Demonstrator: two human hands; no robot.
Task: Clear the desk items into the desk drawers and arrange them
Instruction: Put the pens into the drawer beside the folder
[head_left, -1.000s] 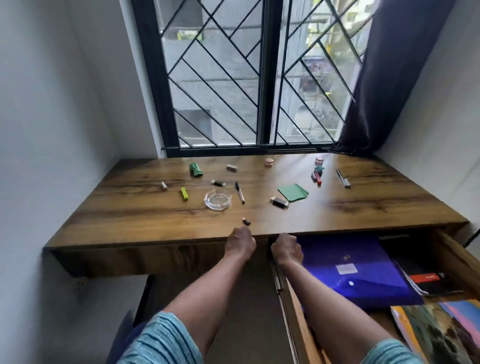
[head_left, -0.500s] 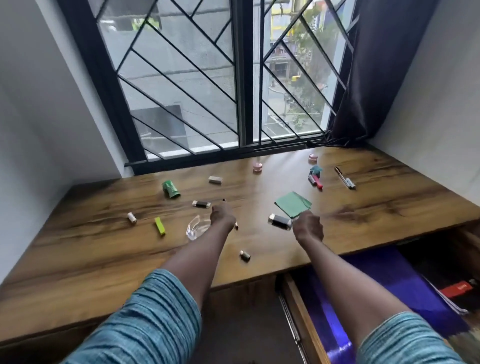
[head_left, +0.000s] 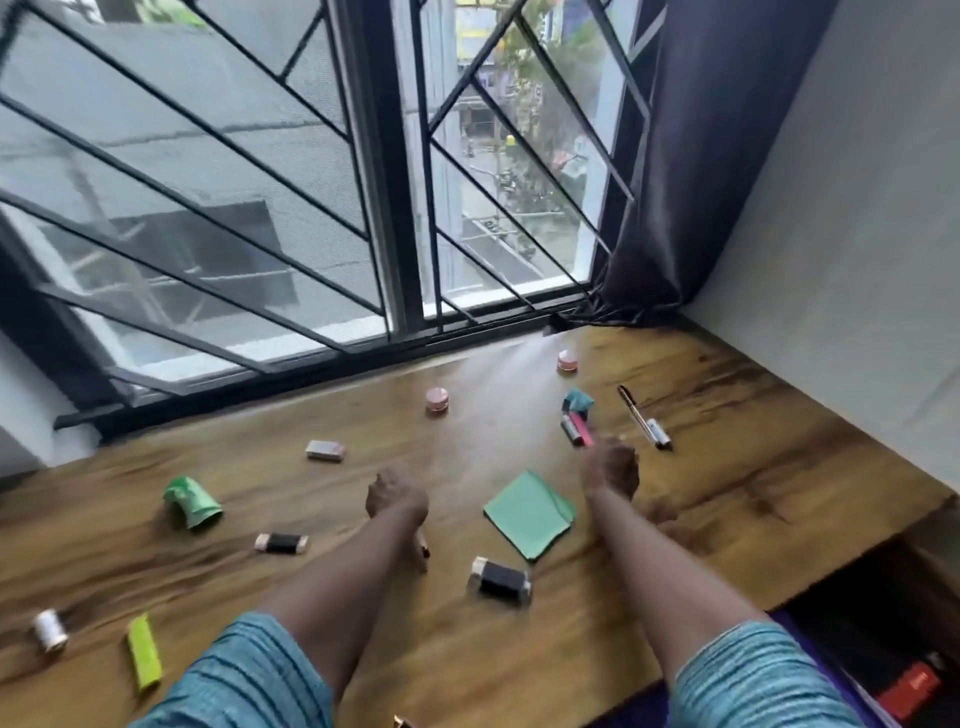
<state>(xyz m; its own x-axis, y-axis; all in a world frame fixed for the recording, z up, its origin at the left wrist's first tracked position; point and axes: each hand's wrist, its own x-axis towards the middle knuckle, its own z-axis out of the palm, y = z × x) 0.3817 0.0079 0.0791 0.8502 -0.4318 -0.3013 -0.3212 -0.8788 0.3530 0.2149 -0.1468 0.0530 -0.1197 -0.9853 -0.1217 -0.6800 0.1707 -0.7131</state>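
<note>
My left hand is curled into a fist over the middle of the wooden desk, and the end of a pen sticks out beneath its wrist. My right hand reaches further back, its blurred fingers just short of a pink marker and a teal item. A folded green sheet lies between my arms. A black spool sits near my left forearm. A black pen lies right of my right hand.
Scattered on the desk are a crumpled green packet, a small spool, a small box, two pink jars, a white spool and a yellow-green stick. The open drawer is at lower right.
Both hands left the desk's front edge and reached across the top. The left hand closed at the pen; the right passed the green sheet toward the pink marker. The view moved in closer.
</note>
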